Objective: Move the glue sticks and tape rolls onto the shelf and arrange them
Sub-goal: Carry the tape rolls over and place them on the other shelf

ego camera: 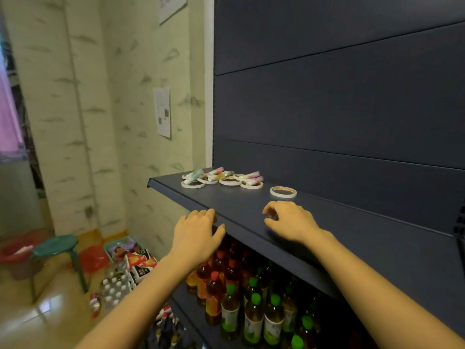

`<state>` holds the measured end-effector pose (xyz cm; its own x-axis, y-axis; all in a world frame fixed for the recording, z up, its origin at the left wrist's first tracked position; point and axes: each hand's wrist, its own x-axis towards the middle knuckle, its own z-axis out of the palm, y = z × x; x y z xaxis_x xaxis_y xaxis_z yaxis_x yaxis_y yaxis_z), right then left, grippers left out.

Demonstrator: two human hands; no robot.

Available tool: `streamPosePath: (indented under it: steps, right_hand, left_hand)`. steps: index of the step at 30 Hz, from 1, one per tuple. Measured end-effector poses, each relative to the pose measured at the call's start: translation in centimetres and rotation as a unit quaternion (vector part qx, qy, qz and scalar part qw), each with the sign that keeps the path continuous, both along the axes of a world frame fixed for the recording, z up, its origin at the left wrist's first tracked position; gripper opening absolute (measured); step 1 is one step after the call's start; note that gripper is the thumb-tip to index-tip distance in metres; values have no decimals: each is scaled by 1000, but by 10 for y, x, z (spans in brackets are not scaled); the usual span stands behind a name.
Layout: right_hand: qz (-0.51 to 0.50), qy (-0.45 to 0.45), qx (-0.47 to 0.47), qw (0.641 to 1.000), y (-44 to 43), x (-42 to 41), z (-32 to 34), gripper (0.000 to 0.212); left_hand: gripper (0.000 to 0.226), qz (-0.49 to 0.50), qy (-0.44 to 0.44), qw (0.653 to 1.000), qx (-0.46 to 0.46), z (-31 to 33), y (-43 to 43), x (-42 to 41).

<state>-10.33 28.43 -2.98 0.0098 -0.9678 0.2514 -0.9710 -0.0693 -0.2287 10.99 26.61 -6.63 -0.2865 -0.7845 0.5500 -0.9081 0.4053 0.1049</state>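
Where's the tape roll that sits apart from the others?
Head view: the lone tape roll lies on the shelf, right of the pile, just beyond the right hand.

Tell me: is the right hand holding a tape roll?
No, the right hand is empty; the lone tape roll lies beyond it.

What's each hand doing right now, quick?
Left hand: open, fingers at the shelf front edge.
Right hand: open, loosely curled, holding nothing.
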Motion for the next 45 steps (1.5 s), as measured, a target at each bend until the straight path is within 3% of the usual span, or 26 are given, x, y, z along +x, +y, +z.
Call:
streamPosePath:
  steps: [12, 21, 33, 36, 41, 43, 45]
  right_hand:
    - [-106, 12, 2, 994, -161, -21, 23, 26]
    - [-205, -72, 27, 976, -264, -30, 8, 34]
    - [-330, -174, 80, 924, -346, -30, -9, 40]
    - [-346, -228, 52, 909, -352, -33, -10, 34]
    - [-297, -465, -76, 830, -336, -37, 3, 11]
    - [-283, -480, -143, 818, -319, -39, 10, 3]
    - [-274, -476, -205, 810, -300, -38, 16, 9]
  left_hand:
    - [30, -46, 39, 998, -1, 30, -162, -16]
    - [28, -115, 20, 993, -22, 36, -256, -42]
    - [24, -193, -16, 981, -16, 45, -357, -46]
    - [25, -222, -33, 974, -15, 53, -376, -57]
    - [21, -276, -57, 959, -2, 70, -398, -85]
    - [22, -299, -89, 950, 36, 70, -407, -99]
    - [29, -326, -111, 935, 84, 64, -413, -114]
